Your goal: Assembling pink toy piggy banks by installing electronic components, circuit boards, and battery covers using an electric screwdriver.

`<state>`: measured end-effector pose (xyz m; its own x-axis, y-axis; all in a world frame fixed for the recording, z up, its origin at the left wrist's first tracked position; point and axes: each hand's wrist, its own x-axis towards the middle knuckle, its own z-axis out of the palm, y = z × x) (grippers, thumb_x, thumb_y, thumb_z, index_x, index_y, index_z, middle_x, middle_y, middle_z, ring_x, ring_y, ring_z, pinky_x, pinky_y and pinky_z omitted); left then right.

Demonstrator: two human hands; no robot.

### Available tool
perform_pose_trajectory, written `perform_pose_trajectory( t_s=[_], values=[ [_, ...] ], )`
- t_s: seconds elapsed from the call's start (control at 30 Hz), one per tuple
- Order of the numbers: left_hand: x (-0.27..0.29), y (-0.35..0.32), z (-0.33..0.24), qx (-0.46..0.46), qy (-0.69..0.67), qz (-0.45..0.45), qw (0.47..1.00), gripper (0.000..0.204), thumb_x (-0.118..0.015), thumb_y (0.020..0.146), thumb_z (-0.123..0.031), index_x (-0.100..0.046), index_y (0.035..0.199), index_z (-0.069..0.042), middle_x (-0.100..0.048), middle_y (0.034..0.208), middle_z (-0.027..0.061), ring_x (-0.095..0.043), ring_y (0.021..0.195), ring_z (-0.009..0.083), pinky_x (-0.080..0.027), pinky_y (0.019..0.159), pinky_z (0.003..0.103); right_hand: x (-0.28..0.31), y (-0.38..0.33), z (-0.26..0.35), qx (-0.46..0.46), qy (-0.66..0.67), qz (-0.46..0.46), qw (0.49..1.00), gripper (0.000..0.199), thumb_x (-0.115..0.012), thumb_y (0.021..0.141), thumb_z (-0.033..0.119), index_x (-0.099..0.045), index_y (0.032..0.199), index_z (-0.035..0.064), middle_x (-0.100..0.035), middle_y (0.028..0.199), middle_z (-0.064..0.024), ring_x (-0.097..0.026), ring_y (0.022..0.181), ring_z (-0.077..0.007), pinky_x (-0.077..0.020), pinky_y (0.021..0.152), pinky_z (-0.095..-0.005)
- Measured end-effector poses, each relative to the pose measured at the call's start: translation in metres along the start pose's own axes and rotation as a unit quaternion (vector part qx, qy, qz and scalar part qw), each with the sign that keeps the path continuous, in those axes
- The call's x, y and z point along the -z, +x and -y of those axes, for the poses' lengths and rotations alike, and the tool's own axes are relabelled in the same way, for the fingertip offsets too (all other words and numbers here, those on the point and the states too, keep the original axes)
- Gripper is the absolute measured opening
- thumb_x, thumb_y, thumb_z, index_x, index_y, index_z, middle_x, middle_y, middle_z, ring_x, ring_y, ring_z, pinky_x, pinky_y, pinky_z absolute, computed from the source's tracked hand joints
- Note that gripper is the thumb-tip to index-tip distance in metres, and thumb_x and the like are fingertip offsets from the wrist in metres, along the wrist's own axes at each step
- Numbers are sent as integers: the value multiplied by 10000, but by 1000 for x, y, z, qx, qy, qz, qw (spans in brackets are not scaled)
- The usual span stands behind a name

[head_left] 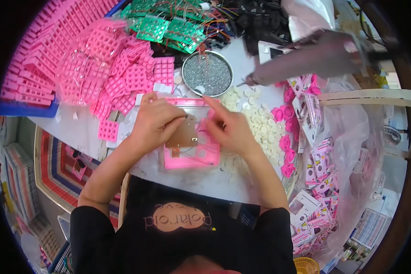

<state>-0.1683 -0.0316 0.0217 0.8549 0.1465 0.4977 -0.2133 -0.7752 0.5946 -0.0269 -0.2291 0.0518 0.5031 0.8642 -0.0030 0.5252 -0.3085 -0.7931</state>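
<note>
A pink plastic casing (192,162) lies on the white table in front of me. Inside it is a flat brown board (183,137) with small metallic spots, and a thin wire runs in the casing's lower part. My left hand (155,121) is closed in a pinch over the board's upper edge; what is between its thumb and finger is too small to make out. At the casing's right side is my right hand (233,130), fingers apart, the index finger stretched to the upper edge. Just beyond stands a round metal dish (208,73) full of small silvery screws.
A grey electric screwdriver (301,61) hangs at upper right. White caps (260,132) and pink rose-shaped pieces (285,141) lie right. Pink keypads (137,75), green circuit boards (169,29) and a blue crate (27,108) of pink parts fill the left and back.
</note>
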Motion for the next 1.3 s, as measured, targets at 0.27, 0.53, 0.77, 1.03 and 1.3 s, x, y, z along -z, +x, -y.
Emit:
perform_pose_trajectory(
  t_s=[0.27,0.53,0.77,1.03,1.3],
  values=[
    [-5,2,-11,95,-56,-4,994,70,-742,783,-69,-701,840,-75,-636,670,38,-583,583,188,-386,774,371,147,150,-148,39,-438,-302,846,365,-641,780,47,-655,1145,48,-643,1156,-134,-558,1119,-365,-501,916,-447],
    [-6,4,-15,98,-45,-8,994,74,-745,769,-59,-692,819,-66,-621,629,22,-565,551,171,-383,756,352,193,162,-139,20,-364,-332,870,386,-687,823,125,-617,1185,13,-638,1187,-182,-608,1100,-370,-512,885,-453],
    [1,-9,-7,110,-34,-35,993,77,-733,783,-64,-689,846,-62,-635,682,39,-580,582,186,-395,774,369,157,-15,-82,-7,232,-527,818,648,-677,873,10,-350,1432,48,-594,1178,-132,-618,1020,-213,-553,807,-351],
    [5,-5,-4,63,-5,30,998,97,-728,809,-110,-684,894,-98,-649,750,39,-612,679,208,-393,843,402,22,-102,-3,-40,213,-178,960,648,-879,679,49,-482,1190,78,-642,1110,-118,-634,1002,-210,-528,897,-353],
    [10,5,5,3,-54,49,997,116,-734,808,-84,-660,896,-94,-649,809,34,-620,753,215,-391,810,381,-16,-7,2,100,-12,-34,994,413,-848,640,114,-594,960,52,-639,1031,-85,-552,967,-295,-489,769,-369]
  ],
)
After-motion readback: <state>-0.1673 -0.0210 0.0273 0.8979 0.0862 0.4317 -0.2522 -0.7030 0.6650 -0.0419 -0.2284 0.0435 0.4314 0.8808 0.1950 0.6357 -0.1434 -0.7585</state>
